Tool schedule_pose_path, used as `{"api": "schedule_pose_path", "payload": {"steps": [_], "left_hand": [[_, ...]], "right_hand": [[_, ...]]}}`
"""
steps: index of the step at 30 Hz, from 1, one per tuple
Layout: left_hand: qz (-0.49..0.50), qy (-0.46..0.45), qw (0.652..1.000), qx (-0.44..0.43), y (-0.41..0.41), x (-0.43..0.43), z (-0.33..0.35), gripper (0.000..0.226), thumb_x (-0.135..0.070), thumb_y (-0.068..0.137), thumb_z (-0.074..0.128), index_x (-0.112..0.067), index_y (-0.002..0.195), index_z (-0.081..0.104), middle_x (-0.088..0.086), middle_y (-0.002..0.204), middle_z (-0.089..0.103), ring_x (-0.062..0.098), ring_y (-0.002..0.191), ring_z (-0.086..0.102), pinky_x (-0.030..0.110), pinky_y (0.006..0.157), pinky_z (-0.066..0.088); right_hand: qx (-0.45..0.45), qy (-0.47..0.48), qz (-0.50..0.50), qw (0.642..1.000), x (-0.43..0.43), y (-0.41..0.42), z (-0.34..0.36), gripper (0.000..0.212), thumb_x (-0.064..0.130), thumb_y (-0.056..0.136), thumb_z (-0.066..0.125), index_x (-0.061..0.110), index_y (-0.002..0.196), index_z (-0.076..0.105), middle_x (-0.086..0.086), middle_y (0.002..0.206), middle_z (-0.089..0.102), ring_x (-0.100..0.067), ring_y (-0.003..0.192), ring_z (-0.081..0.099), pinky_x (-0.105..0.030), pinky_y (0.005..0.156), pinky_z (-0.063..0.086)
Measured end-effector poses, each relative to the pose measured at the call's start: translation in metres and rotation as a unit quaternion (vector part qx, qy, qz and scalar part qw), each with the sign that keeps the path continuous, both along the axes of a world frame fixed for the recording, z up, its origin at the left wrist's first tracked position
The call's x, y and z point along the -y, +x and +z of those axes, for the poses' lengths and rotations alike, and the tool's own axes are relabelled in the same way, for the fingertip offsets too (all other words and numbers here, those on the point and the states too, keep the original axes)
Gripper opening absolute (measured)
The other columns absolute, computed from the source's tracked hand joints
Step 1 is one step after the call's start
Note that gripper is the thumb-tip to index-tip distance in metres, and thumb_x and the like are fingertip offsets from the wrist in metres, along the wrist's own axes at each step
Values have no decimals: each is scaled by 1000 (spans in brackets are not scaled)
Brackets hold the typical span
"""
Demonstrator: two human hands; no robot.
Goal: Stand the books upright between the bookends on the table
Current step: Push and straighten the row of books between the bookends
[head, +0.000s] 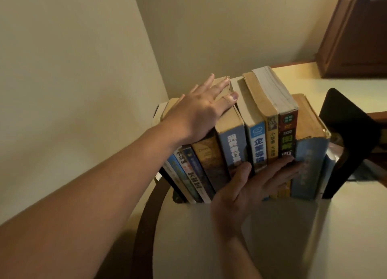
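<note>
A row of several books [236, 140] stands upright on the pale table [282, 236], spines toward me, leaning slightly left. A black bookend [347, 144] stands at the row's right end, a little apart from the last pale blue book [307, 165]. Another black bookend [170, 184] shows at the row's left foot, mostly hidden. My left hand [201, 113] lies flat on the top edges of the left books, fingers spread. My right hand [251, 184] presses open-palmed against the spines in the middle, thumb on a blue-spined book [233, 144], fingers reaching the pale blue one.
The table has a dark wooden rim [146, 216] curving at the left. Cream walls [83, 69] meet in a corner right behind the books. A dark wooden cabinet [356, 31] hangs at the upper right above the table's far end.
</note>
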State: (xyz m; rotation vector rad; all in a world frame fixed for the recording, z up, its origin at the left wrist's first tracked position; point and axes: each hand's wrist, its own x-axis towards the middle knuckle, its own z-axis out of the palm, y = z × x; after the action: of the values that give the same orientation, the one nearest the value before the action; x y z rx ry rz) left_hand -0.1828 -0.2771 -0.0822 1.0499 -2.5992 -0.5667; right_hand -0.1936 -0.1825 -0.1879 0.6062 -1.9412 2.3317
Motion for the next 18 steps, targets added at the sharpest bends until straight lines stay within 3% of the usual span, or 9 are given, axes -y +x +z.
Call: {"api": "schedule_pose_path", "payload": {"steps": [2,4,7,9,11,13,15,18], "left_hand": [[17,-36,999,16,6,-8,2,66,-69,94,18,-45,155,25,-13,167,12,20,155,5,54,124,4],[49,-87,995,-17,20,-19,1,65,-65,96,15,-40,154,33,-11,165,22,20,155,11,54,124,3],[122,-154,968,-159,48,-47,-12,57,-53,101,27,-30,150,45,-7,162,32,18,153,20,54,124,11],[192,-192,926,-264,65,-66,-30,54,-46,102,35,-23,149,46,-4,162,32,17,152,22,51,122,20],[282,-158,876,-357,75,-80,-50,58,-42,97,39,-18,150,42,-1,163,31,15,150,25,48,120,26],[350,-46,830,-431,74,-92,-69,66,-43,91,39,-18,153,34,1,161,33,15,147,30,49,118,32],[341,61,794,-499,64,-99,-84,67,-44,89,41,-23,152,31,3,154,42,19,140,42,50,111,42],[292,73,770,-563,43,-102,-99,62,-38,90,45,-19,148,36,2,142,51,19,131,51,48,107,46]], "right_hand": [[-44,66,-12,997,-39,-5,-39,72,28,100,41,2,158,7,-15,167,-5,-25,154,-8,-49,124,-3],[-89,49,39,994,-60,-11,-35,72,28,99,43,1,157,12,-14,167,1,-27,155,-4,-48,125,-1],[-197,91,74,973,-71,-15,-17,68,27,96,43,-6,153,23,-20,164,12,-33,154,4,-47,125,4],[-283,100,106,948,-87,-17,-19,61,25,95,48,-4,147,38,-22,162,20,-37,153,10,-51,124,10],[-354,115,172,912,-98,-18,-12,48,22,93,53,3,137,55,-18,159,29,-36,152,16,-59,120,19],[-433,115,239,862,-107,-23,0,33,19,91,57,11,121,69,-13,154,40,-33,150,25,-61,116,30],[-515,101,270,808,-108,-34,23,23,16,91,60,13,108,75,-11,149,48,-30,148,32,-57,114,35],[-592,110,276,749,-84,-55,79,18,14,90,64,11,105,75,-13,146,52,-28,146,36,-50,116,35]]}}
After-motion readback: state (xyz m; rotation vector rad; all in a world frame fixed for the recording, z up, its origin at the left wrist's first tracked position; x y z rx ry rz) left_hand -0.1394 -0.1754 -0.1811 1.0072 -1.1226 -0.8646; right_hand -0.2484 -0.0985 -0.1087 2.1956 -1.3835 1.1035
